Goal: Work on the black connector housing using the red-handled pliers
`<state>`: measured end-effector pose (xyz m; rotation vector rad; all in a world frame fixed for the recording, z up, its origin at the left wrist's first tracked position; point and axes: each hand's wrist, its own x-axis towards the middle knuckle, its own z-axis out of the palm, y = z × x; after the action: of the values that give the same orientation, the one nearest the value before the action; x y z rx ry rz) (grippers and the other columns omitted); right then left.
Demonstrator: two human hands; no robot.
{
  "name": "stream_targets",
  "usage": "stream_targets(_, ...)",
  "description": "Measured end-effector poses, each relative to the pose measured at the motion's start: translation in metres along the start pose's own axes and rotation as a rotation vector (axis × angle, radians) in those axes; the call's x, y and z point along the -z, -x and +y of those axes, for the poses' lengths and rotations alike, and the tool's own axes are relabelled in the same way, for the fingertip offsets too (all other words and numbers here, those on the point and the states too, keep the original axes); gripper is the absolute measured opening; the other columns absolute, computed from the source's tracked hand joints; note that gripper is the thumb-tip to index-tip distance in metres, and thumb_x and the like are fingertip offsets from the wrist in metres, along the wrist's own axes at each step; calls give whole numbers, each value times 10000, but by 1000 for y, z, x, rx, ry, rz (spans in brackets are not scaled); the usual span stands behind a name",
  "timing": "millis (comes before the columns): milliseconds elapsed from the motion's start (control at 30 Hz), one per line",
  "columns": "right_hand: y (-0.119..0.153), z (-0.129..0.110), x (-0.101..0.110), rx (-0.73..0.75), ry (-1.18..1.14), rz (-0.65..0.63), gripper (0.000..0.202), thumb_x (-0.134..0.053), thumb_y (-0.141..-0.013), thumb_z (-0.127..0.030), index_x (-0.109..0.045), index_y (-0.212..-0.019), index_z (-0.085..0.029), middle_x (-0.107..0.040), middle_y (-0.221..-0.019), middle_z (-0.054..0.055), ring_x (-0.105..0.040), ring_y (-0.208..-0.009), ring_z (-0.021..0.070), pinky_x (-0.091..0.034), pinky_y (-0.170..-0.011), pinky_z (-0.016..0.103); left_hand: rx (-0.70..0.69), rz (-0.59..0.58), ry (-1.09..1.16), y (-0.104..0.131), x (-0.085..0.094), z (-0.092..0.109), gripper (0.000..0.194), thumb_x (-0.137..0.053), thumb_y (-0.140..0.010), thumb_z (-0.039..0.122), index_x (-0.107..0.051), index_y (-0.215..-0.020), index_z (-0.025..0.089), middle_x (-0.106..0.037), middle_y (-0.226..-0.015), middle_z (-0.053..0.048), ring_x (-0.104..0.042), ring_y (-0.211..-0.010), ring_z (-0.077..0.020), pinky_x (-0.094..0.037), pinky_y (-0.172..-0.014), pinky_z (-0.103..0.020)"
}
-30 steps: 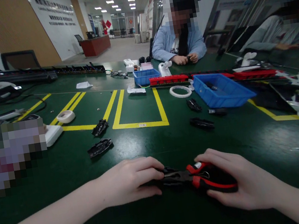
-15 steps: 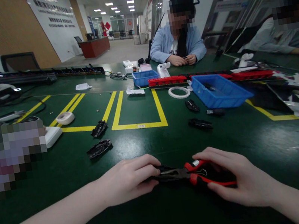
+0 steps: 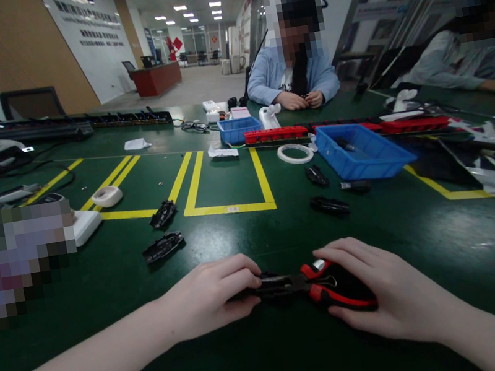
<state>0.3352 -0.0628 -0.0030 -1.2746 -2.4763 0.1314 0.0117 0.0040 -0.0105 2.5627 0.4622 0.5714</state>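
My right hand [image 3: 382, 296] is wrapped round the red and black handles of long-nose pliers [image 3: 318, 290]. The jaws point left, toward my left hand [image 3: 222, 293], whose fingers are closed on a small black plastic part [image 3: 268, 275]. That part lies against the plier jaws, and much of it is hidden by my fingers and the tool. Farther off on the green table [image 3: 255, 234], two black plastic parts lie to the left, one of them a ridged piece [image 3: 164, 247]. More dark pieces, including a long black part [image 3: 329, 204], rest to the right.
A blue bin [image 3: 365, 154] stands at the right, beside a roll of white tape [image 3: 295, 153]. Behind them runs a red strip [image 3: 276, 134] near a smaller blue bin [image 3: 238, 129]. At left are a white box [image 3: 87, 225] and a white ring-shaped piece [image 3: 107, 196]. Two co-workers sit across the table.
The plier handles have come closer together in my right hand, which has shifted slightly left. My left hand keeps its hold on the black part.
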Motion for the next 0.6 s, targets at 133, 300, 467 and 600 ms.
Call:
stream_targets(133, -4, -4, 1, 67, 91, -2, 568, -626, -881, -367, -487, -1396, -172, -658, -1275, 175, -656, -1139, 307, -590, -904, 459, 1, 5, 6, -1, -1, 0, 123, -548, -970, 167, -581, -1089, 163, -641, -1189, -92, -681, -970, -192, -594, -788, -293)
stream_targets(300, -7, -9, 2, 112, 159, -8, 478, -556, -917, -317, -540, -1360, -140, -680, -1252, 187, -670, -1114, 316, -593, -889, 475, 6, 13, -4, -1, 0, 1, 122, -547, -972, 161, -578, -1089, 163, -644, -1172, -87, -677, -974, -192, -592, -803, -303)
stream_targets(467, -6, -13, 2, 125, 140, 34, 429, -599, -892, -309, -571, -1281, -129, -702, -1157, 168, -696, -1016, 268, -614, -816, 387, 0, 30, 10, -1, -2, 0, 120, -549, -962, 139, -574, -1076, 168, -643, -1178, -86, -670, -1000, -197, -594, -836, -319)
stream_targets(600, -5, -14, -1, 98, 122, 84, 424, -619, -887, -306, -571, -1270, -130, -698, -1136, 156, -693, -989, 245, -611, -794, 352, -10, 47, 18, -2, -3, -1, 128, -559, -955, 131, -564, -1075, 176, -643, -1173, -81, -668, -1008, -206, -597, -840, -331)
